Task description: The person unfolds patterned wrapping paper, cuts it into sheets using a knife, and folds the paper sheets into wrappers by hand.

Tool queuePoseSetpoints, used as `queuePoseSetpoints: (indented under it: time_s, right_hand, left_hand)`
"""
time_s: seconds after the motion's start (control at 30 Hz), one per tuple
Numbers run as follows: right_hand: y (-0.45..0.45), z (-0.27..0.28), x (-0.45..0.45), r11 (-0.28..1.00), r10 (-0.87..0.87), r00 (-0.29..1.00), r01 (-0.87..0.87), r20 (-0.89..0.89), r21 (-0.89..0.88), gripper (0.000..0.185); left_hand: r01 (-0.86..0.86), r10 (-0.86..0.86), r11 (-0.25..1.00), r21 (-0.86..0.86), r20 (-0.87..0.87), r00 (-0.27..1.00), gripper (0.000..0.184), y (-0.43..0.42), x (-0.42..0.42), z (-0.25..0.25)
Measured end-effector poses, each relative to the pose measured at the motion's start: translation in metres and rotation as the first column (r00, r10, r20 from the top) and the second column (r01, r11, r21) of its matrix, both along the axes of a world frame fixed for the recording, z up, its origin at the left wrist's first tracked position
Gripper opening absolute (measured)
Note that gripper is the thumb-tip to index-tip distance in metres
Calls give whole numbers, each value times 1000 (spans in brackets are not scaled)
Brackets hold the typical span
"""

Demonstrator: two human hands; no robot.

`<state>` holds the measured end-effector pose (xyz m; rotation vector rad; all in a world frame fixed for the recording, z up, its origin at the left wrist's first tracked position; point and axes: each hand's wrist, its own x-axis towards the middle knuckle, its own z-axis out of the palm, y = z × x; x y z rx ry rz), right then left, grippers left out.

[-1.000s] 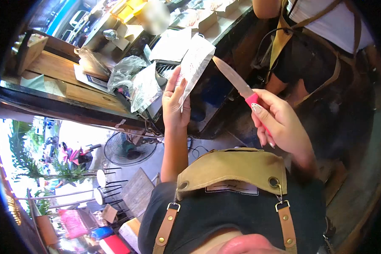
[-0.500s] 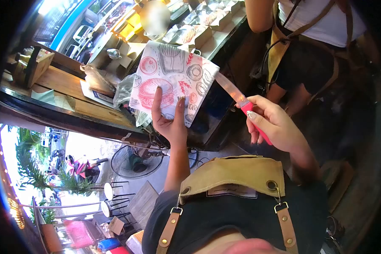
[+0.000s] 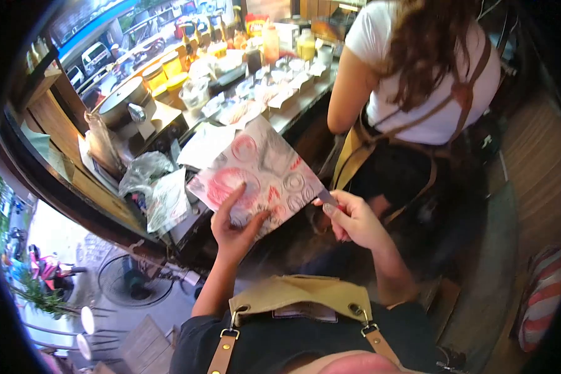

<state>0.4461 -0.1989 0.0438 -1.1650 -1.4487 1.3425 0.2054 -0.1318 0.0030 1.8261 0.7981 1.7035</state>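
Observation:
My left hand [image 3: 232, 229] holds up a white printed food wrapper [image 3: 271, 165], with red and grey burger and doughnut drawings, its thumb and fingers spread against the near face. In my right hand [image 3: 355, 219] is a knife [image 3: 326, 197], its short stretch of blade showing at the wrapper's right corner. The rest of the blade is hidden at the paper, and my fingers cover most of the handle. More printed wrappers [image 3: 169, 202] lie on the counter to the left, beside a clear plastic bag [image 3: 144, 173].
A co-worker [image 3: 417, 81] in a white top and apron stands at the right of the counter. Foil-lined trays [image 3: 240, 112], yellow containers [image 3: 171, 71] and sauce bottles [image 3: 270, 43] crowd the counter. A round fan [image 3: 134, 280] stands low at left; a striped sack [image 3: 545, 296] is at right.
The view has swung toward the counter and co-worker. My right hand has come closer to the wrapper, and the blade, which showed at length, now mostly disappears at its edge.

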Motion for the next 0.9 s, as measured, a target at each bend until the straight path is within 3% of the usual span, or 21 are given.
queuePoseSetpoints:
  time_s: [0.13,0.2,0.4,0.53,0.6,0.63,0.67,0.73,0.8,0.87,0.9]
  right_hand:
    - [15,-9,2,993,-71,994,78,-84,92,31]
    - [13,2,-4,986,-151,973,160,-173,41,29]
    - [18,12,-22,919,-394,918,392,40,44,29]
    - [28,16,-39,850,-526,839,515,137,111,26]
    - [37,11,-44,804,-595,773,575,218,155,25]
    - [42,6,-48,788,-615,764,601,192,135,23]
    - [47,3,-52,779,-627,749,604,215,170,23]
    - [59,-3,-57,755,-656,713,626,248,195,24]
    - [67,-5,-67,744,-668,691,632,277,218,24]
    - [72,-9,-74,742,-670,679,621,299,252,25]
    - [73,-10,-77,740,-672,677,626,300,245,25]
  left_hand:
    - [124,-124,992,4,-21,992,50,12,9,2]
    - [185,-184,980,65,-27,983,50,20,12,0]
    - [359,-362,931,63,67,930,50,55,15,-6]
    - [381,-378,924,30,227,897,67,74,30,-41]
    - [275,-312,948,160,638,704,73,80,54,-87]
    - [243,-315,944,223,392,865,72,85,49,-112]
    - [275,-337,932,234,289,896,62,80,47,-133]
    - [571,-582,780,256,-39,812,56,71,40,-164]
    - [792,-792,598,120,-59,607,54,56,49,-176]
    - [817,-829,546,186,-22,559,59,58,64,-142]
    - [800,-840,541,258,118,530,57,62,73,-123]
